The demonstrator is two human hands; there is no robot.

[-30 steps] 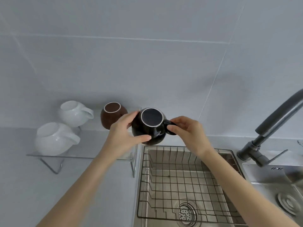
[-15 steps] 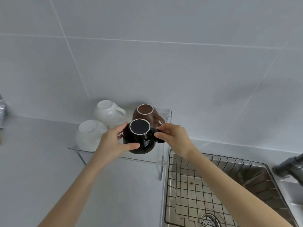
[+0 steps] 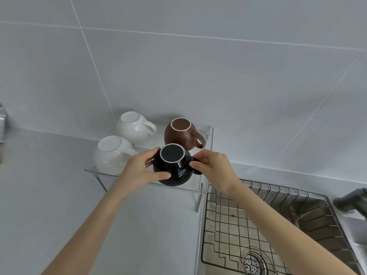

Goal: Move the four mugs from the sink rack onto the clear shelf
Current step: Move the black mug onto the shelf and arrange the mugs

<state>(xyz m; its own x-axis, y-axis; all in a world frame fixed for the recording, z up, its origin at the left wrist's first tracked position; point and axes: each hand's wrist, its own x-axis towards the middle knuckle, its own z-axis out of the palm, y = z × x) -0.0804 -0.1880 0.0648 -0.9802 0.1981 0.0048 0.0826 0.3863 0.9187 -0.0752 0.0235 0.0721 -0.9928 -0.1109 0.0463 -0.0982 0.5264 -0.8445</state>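
A black mug hangs upside down at the front right of the clear shelf, whether it touches the shelf I cannot tell. My left hand grips its body and my right hand pinches its handle. Behind it a brown mug stands upside down on the shelf. Two white mugs rest upside down on the shelf's left half. The wire sink rack at the lower right holds no mugs.
The steel sink with its drain lies under the rack. A dark faucet stands at the right edge. A grey countertop spreads to the left, with a silvery object at the far left. Tiled wall behind.
Both hands have carried the black mug left from above the sink rack to the shelf's front right, lowering it in front of the brown mug.
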